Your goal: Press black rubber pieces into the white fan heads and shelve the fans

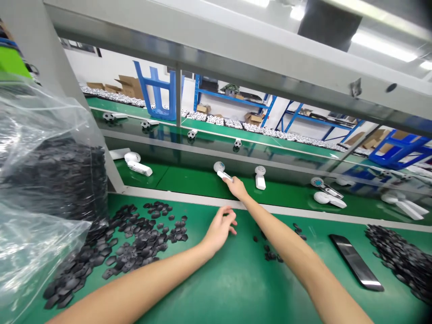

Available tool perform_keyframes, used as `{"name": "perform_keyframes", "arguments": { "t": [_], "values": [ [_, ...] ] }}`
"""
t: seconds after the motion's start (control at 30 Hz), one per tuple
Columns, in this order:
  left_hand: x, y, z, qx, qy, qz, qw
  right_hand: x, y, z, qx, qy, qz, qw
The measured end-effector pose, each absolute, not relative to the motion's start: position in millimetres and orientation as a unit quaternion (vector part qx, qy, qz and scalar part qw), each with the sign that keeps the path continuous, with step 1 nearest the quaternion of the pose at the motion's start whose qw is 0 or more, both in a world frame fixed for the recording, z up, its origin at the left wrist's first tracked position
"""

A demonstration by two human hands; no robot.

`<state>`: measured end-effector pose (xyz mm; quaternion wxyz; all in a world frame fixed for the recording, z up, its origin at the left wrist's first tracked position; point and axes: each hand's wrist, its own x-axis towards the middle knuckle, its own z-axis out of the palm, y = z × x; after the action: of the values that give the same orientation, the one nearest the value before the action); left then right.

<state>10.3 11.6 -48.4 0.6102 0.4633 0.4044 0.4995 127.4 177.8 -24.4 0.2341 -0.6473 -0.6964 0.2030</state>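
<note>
My right hand reaches over the pale rail onto the far green belt. Its fingers are closed on the handle of a white round-headed plastic piece, whose head points away to the left. On the near green worktop, my left hand hovers or rests with loosely bent fingers apart, and nothing shows in it. Left of that hand lie many loose black flat pieces, some plainly five-sided. A few more small black pieces lie beside my right forearm. Another white round-headed piece stands right of my right hand.
A clear plastic bag full of black pieces stands left. A black phone-like slab and a black heap lie right. More white pieces sit along the belt. Football-patterned balls line a farther belt. A metal beam crosses above.
</note>
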Motion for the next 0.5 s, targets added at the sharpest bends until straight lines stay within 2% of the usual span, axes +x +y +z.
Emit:
{"name": "perform_keyframes", "arguments": {
  "t": [0.13, 0.23, 0.3, 0.37, 0.5],
  "values": [
    [-0.7, 20.0, -38.3, 0.356, 0.385, 0.575, 0.627, 141.2, 95.0, -16.0, -0.559, -0.733, 0.283, 0.266],
    [-9.9, 14.1, -22.8, 0.334, 0.366, 0.579, 0.647, 176.8, 33.6, -7.3, -0.471, -0.769, 0.35, 0.252],
    [-12.6, 6.7, -12.6, 0.333, 0.365, 0.564, 0.661, 209.0, 12.2, -1.6, -0.44, -0.741, 0.403, 0.307],
    [-12.6, -1.5, -5.2, 0.351, 0.357, 0.536, 0.68, 242.4, 5.8, 0.5, -0.498, -0.707, 0.362, 0.348],
    [-9.3, -17.6, -6.1, 0.444, 0.318, 0.453, 0.705, 292.8, 7.0, -6.6, -0.568, -0.743, 0.219, 0.28]
  ]
}}
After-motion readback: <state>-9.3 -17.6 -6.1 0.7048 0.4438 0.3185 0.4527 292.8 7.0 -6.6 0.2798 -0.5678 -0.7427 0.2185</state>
